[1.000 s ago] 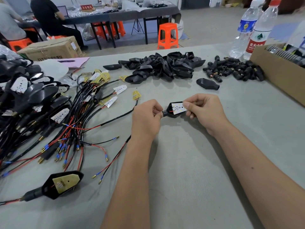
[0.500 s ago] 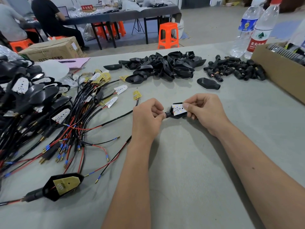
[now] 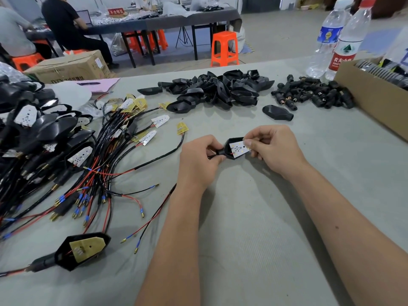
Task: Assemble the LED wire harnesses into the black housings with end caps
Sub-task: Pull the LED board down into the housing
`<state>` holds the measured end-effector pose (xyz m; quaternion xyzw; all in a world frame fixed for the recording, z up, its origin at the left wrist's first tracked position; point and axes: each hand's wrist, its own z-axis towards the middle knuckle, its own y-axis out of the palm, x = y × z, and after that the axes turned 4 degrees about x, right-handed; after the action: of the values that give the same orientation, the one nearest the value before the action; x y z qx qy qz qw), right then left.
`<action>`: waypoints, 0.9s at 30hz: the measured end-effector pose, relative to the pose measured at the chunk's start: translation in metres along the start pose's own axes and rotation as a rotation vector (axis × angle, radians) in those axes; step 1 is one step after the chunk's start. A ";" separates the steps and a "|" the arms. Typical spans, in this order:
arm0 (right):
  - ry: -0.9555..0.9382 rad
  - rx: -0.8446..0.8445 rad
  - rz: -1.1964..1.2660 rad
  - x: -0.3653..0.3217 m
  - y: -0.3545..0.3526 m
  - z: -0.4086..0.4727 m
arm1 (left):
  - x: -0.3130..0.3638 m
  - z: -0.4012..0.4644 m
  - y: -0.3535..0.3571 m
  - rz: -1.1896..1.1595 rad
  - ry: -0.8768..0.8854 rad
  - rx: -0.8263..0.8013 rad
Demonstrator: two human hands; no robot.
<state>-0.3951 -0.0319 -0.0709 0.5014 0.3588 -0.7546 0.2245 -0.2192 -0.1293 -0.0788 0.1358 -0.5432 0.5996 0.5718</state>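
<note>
Left hand [image 3: 199, 160] pinches the black housing's [image 3: 229, 152] neck, right hand [image 3: 272, 149] grips the white LED board [image 3: 238, 148] sitting in it, just above the tabletop [image 3: 254, 228].

Bench [image 3: 254, 250]: covered in matt grey-green cloth with a fine ribbed weave. Housings [image 3: 220, 89]: black plastic, smooth, semi-gloss. End caps [image 3: 313, 96]: black matt plastic with brass-coloured metal inserts. Wire harnesses [image 3: 92, 173]: glossy black and red insulation, metal tips. Carton [image 3: 373, 100]: plain brown cardboard. Bottles [image 3: 340, 40]: clear glossy plastic.
</note>
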 end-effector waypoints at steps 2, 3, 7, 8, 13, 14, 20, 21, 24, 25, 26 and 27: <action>-0.009 -0.007 0.007 0.000 0.000 -0.001 | 0.000 -0.001 0.000 -0.013 0.009 0.005; -0.010 0.004 0.006 0.000 0.002 -0.001 | 0.000 0.000 0.001 -0.018 0.019 0.009; 0.002 0.095 -0.018 -0.002 0.009 -0.004 | 0.001 0.000 0.002 -0.048 0.022 0.007; 0.001 0.120 -0.038 -0.003 0.011 -0.005 | 0.000 0.000 0.003 -0.061 0.014 0.000; -0.049 0.334 -0.324 -0.008 0.018 -0.011 | 0.000 0.000 0.006 -0.120 -0.024 -0.022; -0.042 0.370 -0.380 -0.009 0.017 -0.012 | 0.000 0.000 0.006 -0.133 -0.034 -0.017; 0.225 -0.051 0.244 -0.007 -0.007 -0.005 | 0.004 -0.001 -0.005 -0.259 -0.057 -0.024; 0.221 -0.075 0.285 -0.006 -0.009 -0.004 | 0.008 -0.002 -0.005 -0.242 -0.036 0.004; 0.254 0.023 0.293 -0.003 -0.010 -0.001 | 0.030 -0.005 0.003 -0.109 0.028 0.311; 0.278 0.061 0.299 -0.003 -0.009 0.000 | 0.038 -0.007 0.007 -0.118 -0.014 0.415; 0.304 0.097 0.312 -0.002 -0.008 0.000 | 0.045 -0.008 0.013 -0.156 -0.103 0.471; 0.328 0.129 0.334 -0.003 -0.008 0.000 | 0.050 -0.009 0.019 -0.257 -0.256 0.444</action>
<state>-0.3997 -0.0270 -0.0658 0.6829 0.2535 -0.6370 0.2524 -0.2467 -0.0910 -0.0526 0.3997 -0.4447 0.6046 0.5263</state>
